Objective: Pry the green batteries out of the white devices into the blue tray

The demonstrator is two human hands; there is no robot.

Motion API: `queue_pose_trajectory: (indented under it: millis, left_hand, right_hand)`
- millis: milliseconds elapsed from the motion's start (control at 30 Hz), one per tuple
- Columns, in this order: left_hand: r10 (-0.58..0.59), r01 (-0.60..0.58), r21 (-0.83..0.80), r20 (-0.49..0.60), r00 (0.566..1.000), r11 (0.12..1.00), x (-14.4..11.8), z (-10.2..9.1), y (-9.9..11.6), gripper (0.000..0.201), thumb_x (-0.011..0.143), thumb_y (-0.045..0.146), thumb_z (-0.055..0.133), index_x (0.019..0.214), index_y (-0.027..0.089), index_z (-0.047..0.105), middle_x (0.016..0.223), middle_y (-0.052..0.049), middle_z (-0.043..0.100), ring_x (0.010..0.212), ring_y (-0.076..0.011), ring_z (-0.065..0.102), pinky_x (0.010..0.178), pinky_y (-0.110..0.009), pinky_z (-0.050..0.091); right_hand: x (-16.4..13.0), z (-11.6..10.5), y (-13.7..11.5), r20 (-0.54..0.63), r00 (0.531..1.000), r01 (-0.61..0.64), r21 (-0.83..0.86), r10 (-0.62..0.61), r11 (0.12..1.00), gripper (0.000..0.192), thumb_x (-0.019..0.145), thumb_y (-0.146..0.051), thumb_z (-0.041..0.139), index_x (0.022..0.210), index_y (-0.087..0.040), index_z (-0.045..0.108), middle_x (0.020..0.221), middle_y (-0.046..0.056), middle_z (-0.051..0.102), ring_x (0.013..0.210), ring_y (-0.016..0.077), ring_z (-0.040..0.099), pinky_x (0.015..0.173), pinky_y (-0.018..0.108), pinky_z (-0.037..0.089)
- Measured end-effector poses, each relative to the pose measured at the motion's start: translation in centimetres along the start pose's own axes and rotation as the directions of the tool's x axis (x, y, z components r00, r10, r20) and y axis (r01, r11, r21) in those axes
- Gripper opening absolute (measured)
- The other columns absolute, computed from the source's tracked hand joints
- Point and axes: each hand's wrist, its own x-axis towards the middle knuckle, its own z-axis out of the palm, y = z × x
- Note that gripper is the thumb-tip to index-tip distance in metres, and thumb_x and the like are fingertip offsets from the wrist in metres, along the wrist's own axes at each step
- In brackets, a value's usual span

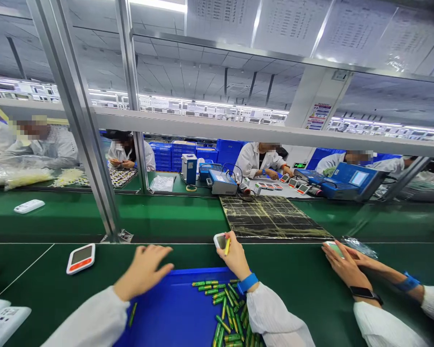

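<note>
Batteries (228, 308), green, are lying loose in a blue tray (173, 313) at 6 o'clock, piled toward its right side; one stray battery (132, 314) is lying at the tray's left edge beside the left sleeve. Right hand (235, 258) is reaching past the tray's far rim toward 12 o'clock, fingers clamped on a small white device (220, 240) and a yellow-tipped battery (227, 246) held against it; a blue wristband (247, 283) is sitting on that wrist. Left hand (142, 270) is hovering over the tray's far left corner, fingers spread and gripping nothing. White-and-red device (80, 258) is lying on the green belt (296, 274) at 9 o'clock, well apart from the left hand. At 3 o'clock a co-worker's hands (343, 262) are resting on another white device (334, 248), just beside a clear bag (359, 246). Black mat (271, 217) is lying at 1 o'clock beyond the right hand. More people in white coats are sitting across the line.
</note>
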Motion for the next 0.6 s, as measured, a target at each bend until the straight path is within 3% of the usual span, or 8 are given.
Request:
queue_pose_trajectory:
  millis: [67,133,200,267,367,600]
  left_hand:
    - [0.144,-0.141,-0.03,0.116,0.983,0.99,0.8,2.4,3.0,0.045,0.087,0.038,0.047,0.132,0.034,0.043,0.12,-0.006,0.062,0.112,-0.0282,0.05,0.099,-0.053,0.023]
    - [0.16,-0.158,-0.027,0.16,0.974,0.987,1.7,4.1,4.8,0.043,0.086,0.031,0.046,0.129,0.033,0.047,0.112,-0.008,0.065,0.107,-0.0287,0.052,0.095,-0.052,0.026]
    - [0.15,-0.148,-0.025,0.164,0.975,0.989,2.8,5.0,5.2,0.038,0.084,0.031,0.048,0.122,0.032,0.053,0.107,-0.008,0.067,0.104,-0.0292,0.054,0.09,-0.05,0.03]
    - [0.141,-0.139,-0.024,0.157,0.977,0.99,3.9,5.2,4.8,0.033,0.083,0.034,0.05,0.115,0.031,0.057,0.106,-0.008,0.067,0.103,-0.0295,0.055,0.087,-0.048,0.032]
    - [0.099,-0.1,-0.001,0.131,0.986,0.995,5.3,5.0,4.0,0.031,0.083,0.036,0.049,0.112,0.028,0.058,0.11,-0.009,0.066,0.107,-0.0314,0.053,0.089,-0.049,0.031]
    - [-0.046,0.044,0.033,0.059,0.997,0.998,6.9,5.7,4.1,0.031,0.084,0.039,0.047,0.106,0.02,0.057,0.107,-0.013,0.067,0.104,-0.0324,0.058,0.089,-0.049,0.032]
  right_hand:
    - [-0.2,0.0,-1.1,-0.03,1.0,0.007,0.364,0.005,0.931,0.039,0.064,-0.026,0.069,0.087,-0.024,0.037,0.104,0.005,0.063,0.07,0.018,0.061,0.065,0.03,0.044]
    - [-0.6,0.0,-2.2,0.061,0.995,-0.094,0.731,0.072,0.676,0.042,0.061,-0.031,0.074,0.082,-0.024,0.037,0.101,0.004,0.065,0.066,0.0182,0.063,0.06,0.031,0.047]
    - [-1.0,-0.3,-3.3,0.25,0.962,-0.272,0.886,0.107,0.376,0.037,0.064,-0.033,0.072,0.082,-0.023,0.042,0.089,0.003,0.068,0.063,0.0199,0.064,0.056,0.032,0.049]
    - [-1.4,-0.7,-4.5,0.406,0.91,-0.415,0.899,0.089,0.138,0.027,0.07,-0.033,0.068,0.086,-0.02,0.051,0.083,0.005,0.069,0.069,0.0235,0.067,0.058,0.035,0.051]
    - [-1.5,-1.2,-6.0,0.512,0.856,-0.507,0.858,0.072,-0.081,0.026,0.076,-0.031,0.062,0.096,-0.015,0.061,0.09,0.012,0.071,0.086,0.0278,0.068,0.065,0.039,0.054]
    - [-1.1,0.3,-6.3,0.506,0.846,-0.45,0.847,0.169,-0.284,0.023,0.08,-0.027,0.057,0.098,-0.015,0.064,0.097,0.013,0.071,0.1,0.0304,0.064,0.076,0.047,0.055]
